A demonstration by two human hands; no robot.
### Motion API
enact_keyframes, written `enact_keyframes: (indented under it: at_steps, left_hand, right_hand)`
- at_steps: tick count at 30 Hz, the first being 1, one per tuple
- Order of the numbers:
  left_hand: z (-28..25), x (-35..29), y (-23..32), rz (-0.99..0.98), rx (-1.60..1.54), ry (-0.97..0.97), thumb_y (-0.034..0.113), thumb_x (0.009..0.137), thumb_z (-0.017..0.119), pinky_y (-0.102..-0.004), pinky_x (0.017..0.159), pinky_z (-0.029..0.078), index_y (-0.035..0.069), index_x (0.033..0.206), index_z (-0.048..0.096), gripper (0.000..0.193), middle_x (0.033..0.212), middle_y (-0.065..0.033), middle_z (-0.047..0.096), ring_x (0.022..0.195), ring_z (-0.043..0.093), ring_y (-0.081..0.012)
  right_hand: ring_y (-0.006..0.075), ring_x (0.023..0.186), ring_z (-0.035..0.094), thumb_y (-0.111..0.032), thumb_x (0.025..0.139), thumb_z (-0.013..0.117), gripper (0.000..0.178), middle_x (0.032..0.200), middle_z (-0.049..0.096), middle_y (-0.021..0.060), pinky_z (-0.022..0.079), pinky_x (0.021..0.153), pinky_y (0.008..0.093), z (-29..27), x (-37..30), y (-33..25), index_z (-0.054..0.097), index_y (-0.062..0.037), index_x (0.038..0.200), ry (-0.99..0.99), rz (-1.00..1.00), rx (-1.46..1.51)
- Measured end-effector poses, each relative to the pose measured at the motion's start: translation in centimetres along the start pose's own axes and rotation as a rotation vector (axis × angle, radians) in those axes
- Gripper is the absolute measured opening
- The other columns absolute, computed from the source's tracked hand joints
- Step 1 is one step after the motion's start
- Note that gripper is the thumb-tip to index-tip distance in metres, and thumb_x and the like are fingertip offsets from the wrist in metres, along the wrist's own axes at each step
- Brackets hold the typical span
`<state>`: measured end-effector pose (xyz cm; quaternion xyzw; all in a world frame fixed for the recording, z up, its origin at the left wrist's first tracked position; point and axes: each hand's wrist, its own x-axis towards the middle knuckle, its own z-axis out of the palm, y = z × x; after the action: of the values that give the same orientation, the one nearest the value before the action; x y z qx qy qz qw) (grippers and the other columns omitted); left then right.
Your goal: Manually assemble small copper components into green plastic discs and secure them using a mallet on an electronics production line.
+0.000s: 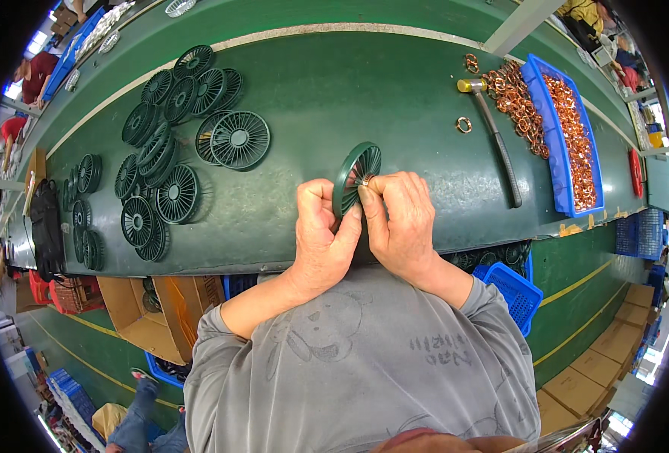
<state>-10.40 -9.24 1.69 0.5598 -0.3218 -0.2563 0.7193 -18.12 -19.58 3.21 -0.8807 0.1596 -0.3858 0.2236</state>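
Note:
My left hand (321,235) grips the rim of a dark green spoked plastic wheel (355,175), held on edge above the green table (395,98). My right hand (401,219) pinches a small copper ring (365,181) against the wheel's hub with thumb and forefinger. Both hands touch each other at the wheel.
Many more green spoked wheels (238,139) lie piled at the left of the table. A hammer (496,143) lies at the right, beside loose copper rings (517,98) and a blue tray (568,128) full of them. Cardboard boxes (142,317) and a blue crate (514,291) stand below the table edge.

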Motion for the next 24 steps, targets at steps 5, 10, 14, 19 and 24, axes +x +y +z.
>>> enact_keyframes:
  at_steps: [5,10,14,19,24]
  left_hand:
    - [0.1,1.2,1.2,-0.080,-0.280,-0.039,-0.005,0.088,0.054,-0.0292,0.096,0.043,-0.002,0.135,0.032,0.052,0.122,-0.0111,0.054,0.111,0.055,-0.0142]
    - [-2.1,1.4,3.1,-0.361,-0.560,-0.214,0.000,0.088,0.058,-0.0301,0.097,0.043,-0.004,0.131,0.042,0.046,0.120,-0.0090,0.057,0.109,0.055,-0.0137]
    - [-1.8,1.1,3.4,-0.446,-0.431,-0.281,0.009,0.090,0.064,-0.0276,0.089,0.049,-0.004,0.127,0.047,0.044,0.112,-0.0079,0.061,0.101,0.059,-0.0132]
    - [-1.7,1.5,2.3,-0.443,-0.319,-0.249,0.010,0.089,0.066,-0.0263,0.087,0.049,-0.002,0.120,0.054,0.035,0.109,-0.0063,0.062,0.099,0.058,-0.0115]
    - [-1.6,0.7,1.4,-0.101,-0.024,-0.179,0.009,0.087,0.067,-0.0238,0.077,0.050,0.000,0.115,0.056,0.031,0.099,-0.0047,0.066,0.089,0.061,-0.0095]
  right_hand:
    - [0.0246,0.070,0.052,-0.014,0.080,0.071,0.021,0.078,0.057,0.0062,0.038,0.067,0.0372,-0.2,0.5,0.0,0.063,-0.0036,0.096,0.122,-0.003,-0.024]
    - [0.0160,0.068,0.046,-0.023,0.070,0.078,0.036,0.080,0.056,-0.0028,0.031,0.064,0.0321,-2.8,-0.6,0.2,0.071,-0.0098,0.103,0.041,-0.276,-0.246]
    - [0.0137,0.065,0.042,-0.032,0.067,0.078,0.040,0.079,0.054,-0.0056,0.028,0.063,0.0311,-3.9,-0.5,1.1,0.072,-0.0122,0.101,0.040,-0.499,-0.212]
    - [0.0162,0.068,0.046,-0.027,0.065,0.080,0.042,0.078,0.054,-0.0031,0.035,0.065,0.0301,-3.1,-0.9,2.0,0.071,-0.0106,0.103,0.009,-0.367,-0.046]
    - [0.0219,0.080,0.054,-0.014,0.077,0.074,0.036,0.090,0.058,0.0070,0.043,0.072,0.0316,-3.5,-0.8,2.1,0.066,-0.0040,0.111,-0.069,-0.242,0.071]
